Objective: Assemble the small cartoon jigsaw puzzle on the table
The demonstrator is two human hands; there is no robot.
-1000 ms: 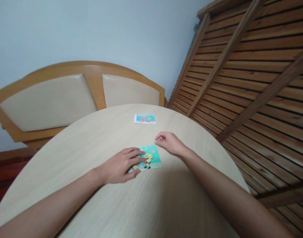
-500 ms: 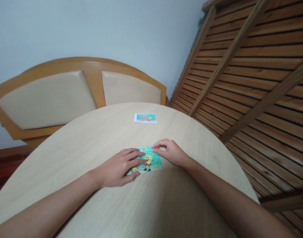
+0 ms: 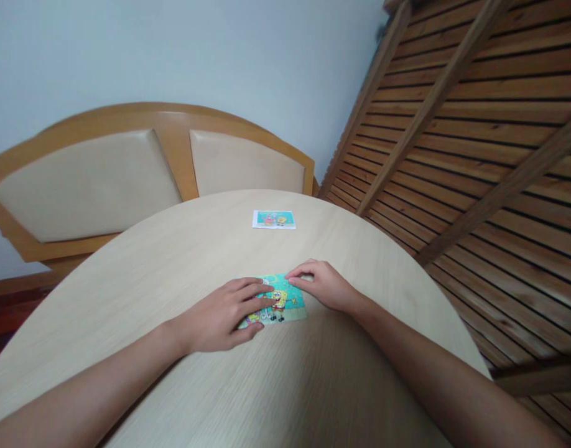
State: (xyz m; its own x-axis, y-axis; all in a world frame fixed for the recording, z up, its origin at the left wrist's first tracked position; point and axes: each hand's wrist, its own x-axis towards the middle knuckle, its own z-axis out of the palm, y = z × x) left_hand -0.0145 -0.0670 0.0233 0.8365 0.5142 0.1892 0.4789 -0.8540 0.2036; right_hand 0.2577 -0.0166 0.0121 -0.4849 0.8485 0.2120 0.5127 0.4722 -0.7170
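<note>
A flat jigsaw puzzle (image 3: 290,305) with a turquoise SpongeBob cartoon picture lies on the table in front of me. My left hand (image 3: 234,311) rests flat over its left part, fingers spread, covering some of the figures. At the puzzle's upper right corner, the thumb and fingertips of my right hand (image 3: 318,283) are pinched together on a corner piece, which they mostly hide. Farther back lies a white-edged card (image 3: 275,219) with a similar cartoon picture, touched by neither hand.
The round pale wooden table (image 3: 183,249) fills the foreground. A bench back with cream padded panels (image 3: 94,186) stands behind it against a pale wall (image 3: 196,50). Wooden slats (image 3: 453,155) rise close along the table's right side.
The view has tilted very slightly. Both hands keep their places on the puzzle; at most the right fingertips have shifted a little at the corner.
</note>
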